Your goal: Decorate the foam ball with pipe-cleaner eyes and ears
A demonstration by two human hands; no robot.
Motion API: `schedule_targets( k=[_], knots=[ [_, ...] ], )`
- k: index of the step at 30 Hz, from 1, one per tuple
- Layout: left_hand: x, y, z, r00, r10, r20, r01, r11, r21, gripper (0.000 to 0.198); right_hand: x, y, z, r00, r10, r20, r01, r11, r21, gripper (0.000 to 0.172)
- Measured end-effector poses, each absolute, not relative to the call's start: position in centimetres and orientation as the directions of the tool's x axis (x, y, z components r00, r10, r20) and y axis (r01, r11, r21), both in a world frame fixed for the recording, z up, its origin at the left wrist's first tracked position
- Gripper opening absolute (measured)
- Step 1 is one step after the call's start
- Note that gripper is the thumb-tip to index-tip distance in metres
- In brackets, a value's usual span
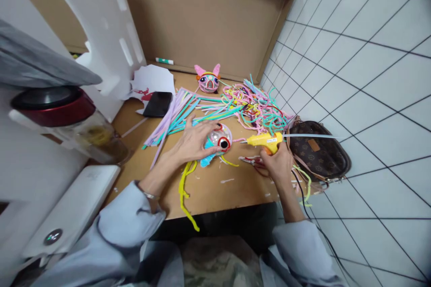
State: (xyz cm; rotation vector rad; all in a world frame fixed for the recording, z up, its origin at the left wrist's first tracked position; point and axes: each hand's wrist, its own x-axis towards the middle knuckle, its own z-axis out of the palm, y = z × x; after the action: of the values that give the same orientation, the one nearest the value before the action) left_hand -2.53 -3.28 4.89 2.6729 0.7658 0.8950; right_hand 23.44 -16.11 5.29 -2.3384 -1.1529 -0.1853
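My left hand (192,141) grips a clear plastic ball (215,136) on the table, with its fingers curved over the top and side. On the ball sit a red-rimmed black-and-white eye (224,144) and a fuzzy blue piece (208,157). My right hand (279,161) is wrapped round the handle of a yellow glue gun (265,141). A long translucent glue stick (310,136) juts out of the gun's back. The nozzle points left at the ball, a short gap away, near a pink pipe cleaner. Yellow pipe cleaners (183,188) hang over the table's front edge.
Loose pipe cleaners (178,116) and a tangled pile (259,107) lie behind the ball. A finished-looking pink-eared figure (208,81), a black phone (158,104), red-handled pliers (257,163) and a brown bag (318,150) surround them. A jar (97,139) stands left; a cord (323,233) trails right.
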Motion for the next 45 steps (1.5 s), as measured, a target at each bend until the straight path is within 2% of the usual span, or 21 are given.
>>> schedule_targets(
  k=[3, 8, 14, 18, 24, 34, 45],
  knots=[
    [-2.5, -3.3, 4.9, 0.678, 0.539, 0.499, 0.404, -0.841, 0.36, 0.063, 22.2, -16.3, 6.4, 0.572, 0.679, 0.461, 0.812, -0.386, -0.438, 0.046],
    [-2.5, -3.2, 4.6, 0.677, 0.539, 0.502, 0.398, -0.841, 0.367, 0.061, 20.0, -15.4, 7.2, 0.478, 0.677, 0.56, 0.862, -0.241, -0.445, 0.038],
    [-2.5, -3.2, 4.8, 0.661, 0.572, 0.485, 0.42, -0.818, 0.393, 0.061, 18.4, -14.3, 7.0, 0.397, 0.738, 0.546, 0.909, -0.236, -0.343, 0.035],
    [-2.5, -3.3, 4.8, 0.661, 0.581, 0.476, 0.42, -0.811, 0.408, 0.061, 18.0, -13.8, 6.8, 0.373, 0.74, 0.56, 0.918, -0.206, -0.339, 0.028],
    [-2.5, -3.1, 4.6, 0.662, 0.579, 0.476, 0.425, -0.813, 0.398, 0.066, 17.8, -13.5, 6.9, 0.379, 0.757, 0.532, 0.915, -0.223, -0.336, 0.03],
    [-2.5, -3.0, 4.4, 0.664, 0.559, 0.497, 0.409, -0.828, 0.384, 0.066, 17.9, -13.6, 6.8, 0.263, 0.712, 0.651, 0.962, -0.139, -0.236, 0.027],
    [-2.5, -3.1, 4.7, 0.666, 0.566, 0.485, 0.413, -0.822, 0.393, 0.065, 18.1, -13.7, 6.8, 0.249, 0.72, 0.647, 0.966, -0.135, -0.222, 0.026]
  ],
)
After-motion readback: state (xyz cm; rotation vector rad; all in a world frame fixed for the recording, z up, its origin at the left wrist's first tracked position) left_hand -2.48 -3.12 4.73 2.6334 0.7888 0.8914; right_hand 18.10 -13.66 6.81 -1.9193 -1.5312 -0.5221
